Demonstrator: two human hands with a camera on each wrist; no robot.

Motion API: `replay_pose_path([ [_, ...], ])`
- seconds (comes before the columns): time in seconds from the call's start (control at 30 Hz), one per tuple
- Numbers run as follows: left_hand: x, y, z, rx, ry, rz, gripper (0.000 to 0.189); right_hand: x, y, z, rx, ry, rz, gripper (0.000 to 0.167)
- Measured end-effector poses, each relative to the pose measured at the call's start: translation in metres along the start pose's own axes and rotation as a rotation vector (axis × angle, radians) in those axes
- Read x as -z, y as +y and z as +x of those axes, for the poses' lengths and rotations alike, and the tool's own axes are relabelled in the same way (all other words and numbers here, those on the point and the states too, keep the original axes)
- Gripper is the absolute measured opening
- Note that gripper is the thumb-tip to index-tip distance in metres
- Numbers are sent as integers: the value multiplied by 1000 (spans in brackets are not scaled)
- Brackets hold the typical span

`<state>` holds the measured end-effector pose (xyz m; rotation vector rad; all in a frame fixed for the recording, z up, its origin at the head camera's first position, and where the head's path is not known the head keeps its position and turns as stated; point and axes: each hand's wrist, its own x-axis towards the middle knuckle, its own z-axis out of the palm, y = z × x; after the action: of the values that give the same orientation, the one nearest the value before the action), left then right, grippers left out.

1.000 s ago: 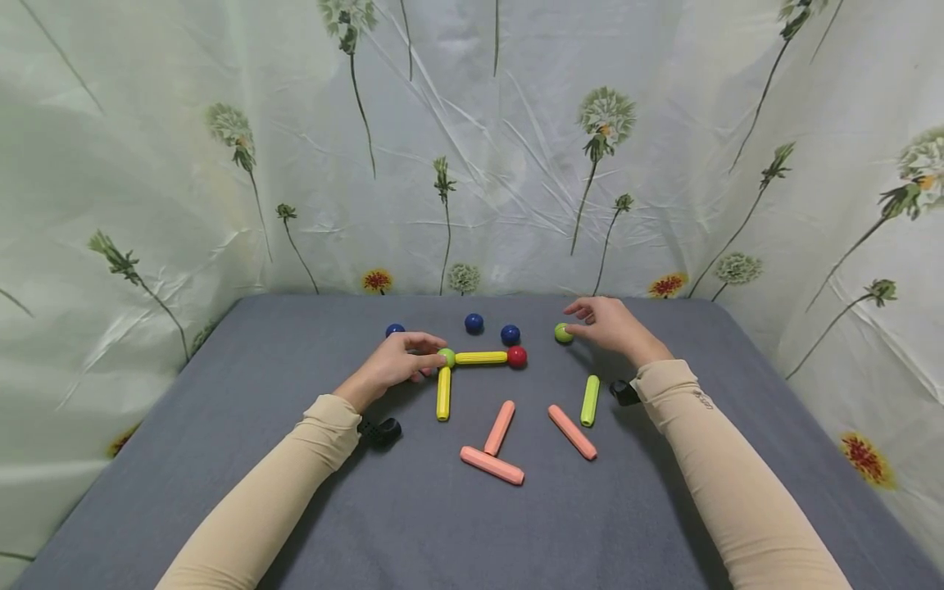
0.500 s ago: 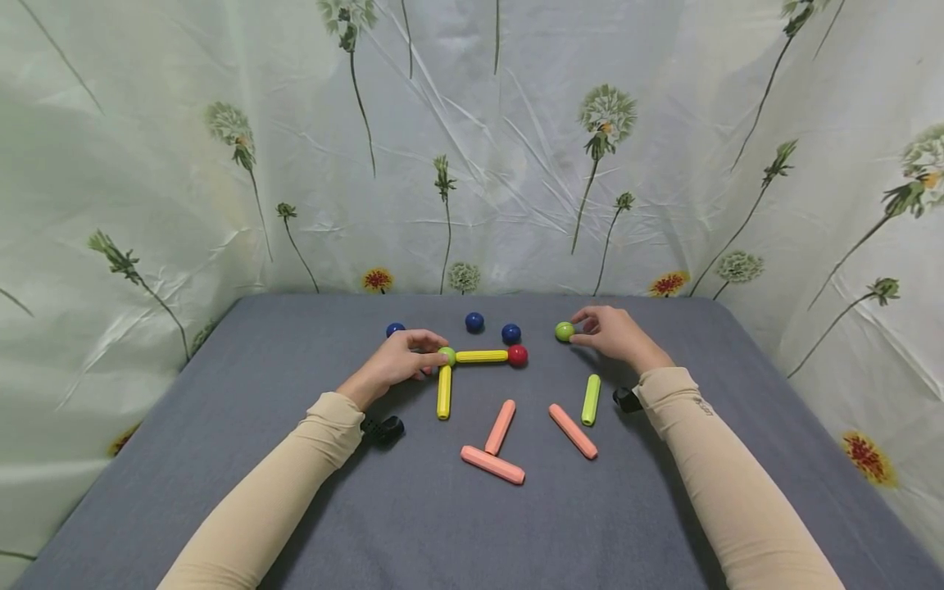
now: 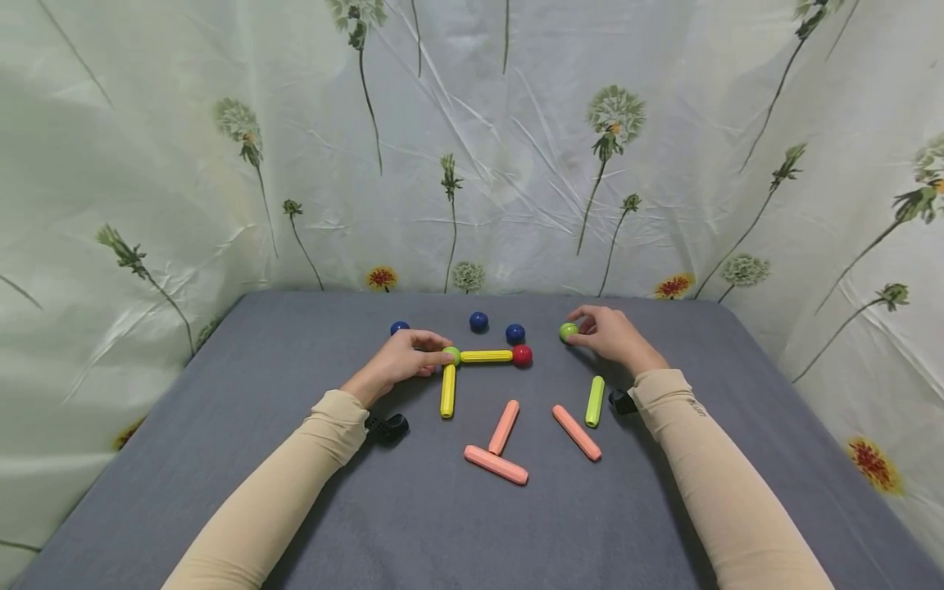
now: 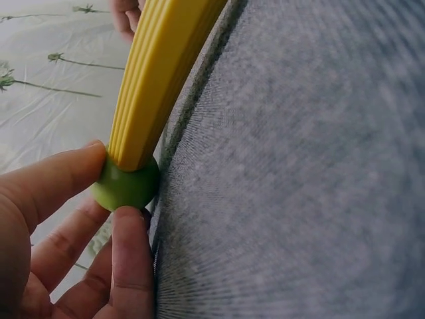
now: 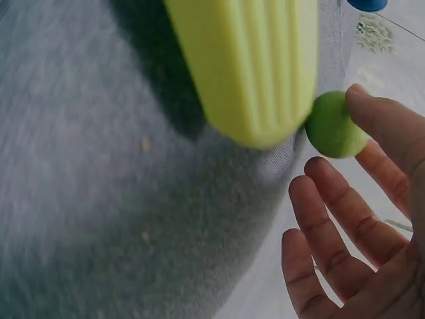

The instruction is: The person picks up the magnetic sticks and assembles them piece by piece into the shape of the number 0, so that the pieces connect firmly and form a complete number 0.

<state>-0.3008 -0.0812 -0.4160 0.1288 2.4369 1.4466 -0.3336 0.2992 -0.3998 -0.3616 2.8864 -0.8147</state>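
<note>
With thumb and fingertips, my left hand (image 3: 401, 358) pinches a green ball (image 4: 126, 186). Two yellow rods meet at that ball: one yellow rod (image 3: 447, 392) points toward me, the other yellow rod (image 3: 487, 356) runs right to a red ball (image 3: 522, 355). Over at the back right, my right hand (image 3: 610, 334) holds a second green ball (image 5: 335, 126) between thumb and index finger, its other fingers spread apart. Close to the right wrist camera lies a lime-green rod (image 5: 255, 73), which stands nearer to me than that ball in the head view (image 3: 594, 401).
Three blue balls lie toward the back of the grey-covered table, one blue ball (image 3: 478, 321) near the middle, another blue ball (image 3: 515, 333) behind the red one. Several pink rods, including one pink rod (image 3: 577, 433), lie in front. A flowered curtain (image 3: 516, 164) hangs behind.
My right hand's fingers have shifted from over the green ball to its right side and now pinch it. My left hand keeps its grip; the head view has turned slightly.
</note>
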Motion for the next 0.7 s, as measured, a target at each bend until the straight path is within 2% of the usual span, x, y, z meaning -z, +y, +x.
replay_pose_path([
  [0.23,1,-3,4,9,-3,-26,36,-4,-4,2,-13,3,-3,42],
  [0.43,1,-3,5,18,3,-34,35,-3,-7,-4,-11,22,-12,41],
  [0.7,1,-2,3,30,3,-33,36,-6,-24,-17,86,34,-15,40],
])
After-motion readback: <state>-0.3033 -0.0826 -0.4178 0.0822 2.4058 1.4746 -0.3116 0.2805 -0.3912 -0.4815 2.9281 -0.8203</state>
